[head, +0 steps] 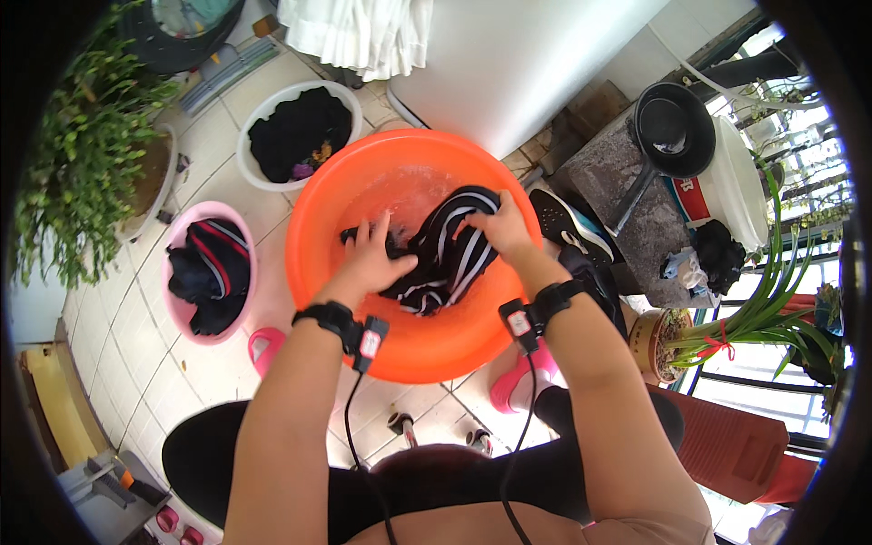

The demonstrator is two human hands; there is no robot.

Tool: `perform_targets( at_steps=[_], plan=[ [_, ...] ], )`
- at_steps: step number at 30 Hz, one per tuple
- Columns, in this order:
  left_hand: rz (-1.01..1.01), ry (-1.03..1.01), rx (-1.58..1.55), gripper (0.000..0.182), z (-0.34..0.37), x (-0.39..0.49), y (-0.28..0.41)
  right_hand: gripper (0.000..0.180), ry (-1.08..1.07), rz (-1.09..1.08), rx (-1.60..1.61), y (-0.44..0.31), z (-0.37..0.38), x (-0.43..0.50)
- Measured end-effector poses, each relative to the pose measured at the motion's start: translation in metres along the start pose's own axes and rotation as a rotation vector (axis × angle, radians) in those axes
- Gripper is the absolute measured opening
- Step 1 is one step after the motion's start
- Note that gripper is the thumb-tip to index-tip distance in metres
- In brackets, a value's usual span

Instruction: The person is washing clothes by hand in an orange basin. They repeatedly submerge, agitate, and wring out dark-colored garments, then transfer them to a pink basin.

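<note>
In front of me a large orange plastic basin (415,347) holds water and a black garment with white stripes (443,245). My right hand (503,228) grips the garment's upper right part, thumb and fingers around the striped cloth. My left hand (373,262) is spread over the basin's left side, fingers apart, beside the dark cloth; its fingertips are near the water, and whether they touch the cloth I cannot tell. Each wrist wears a black strap with a small cabled device.
A pink basin (178,310) with dark striped clothing and a white basin (245,163) with black clothing stand at the left on floor tiles. At the right are a black sneaker (569,221), a stone slab (606,170) with a frying pan (674,129), and a potted plant (661,344).
</note>
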State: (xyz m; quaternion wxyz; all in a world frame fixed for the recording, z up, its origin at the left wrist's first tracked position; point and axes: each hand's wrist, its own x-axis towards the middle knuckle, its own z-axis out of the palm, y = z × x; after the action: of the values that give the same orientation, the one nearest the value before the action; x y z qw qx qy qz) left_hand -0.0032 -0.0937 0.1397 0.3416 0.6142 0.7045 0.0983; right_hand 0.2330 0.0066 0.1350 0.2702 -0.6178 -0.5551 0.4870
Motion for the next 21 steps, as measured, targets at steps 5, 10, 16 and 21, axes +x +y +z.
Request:
perform_targets(
  at_steps=[5,10,16,21],
  plan=[
    [-0.14,-0.185,0.216,0.098,0.093,0.027,0.009,0.072,0.101,-0.15,-0.555,0.091,0.024,0.024],
    [-0.131,-0.256,0.209,0.099,0.134,0.056,0.004,0.067,-0.138,0.105,-0.922,0.132,0.058,0.04],
    [-0.179,-0.351,0.24,0.1,0.125,0.105,-0.013,0.048,-0.151,-0.166,-1.255,0.133,0.078,0.102],
    [-0.109,-0.395,0.15,0.081,0.102,0.119,-0.026,0.051,-0.421,-0.14,-1.455,0.116,0.075,0.131]
  ],
)
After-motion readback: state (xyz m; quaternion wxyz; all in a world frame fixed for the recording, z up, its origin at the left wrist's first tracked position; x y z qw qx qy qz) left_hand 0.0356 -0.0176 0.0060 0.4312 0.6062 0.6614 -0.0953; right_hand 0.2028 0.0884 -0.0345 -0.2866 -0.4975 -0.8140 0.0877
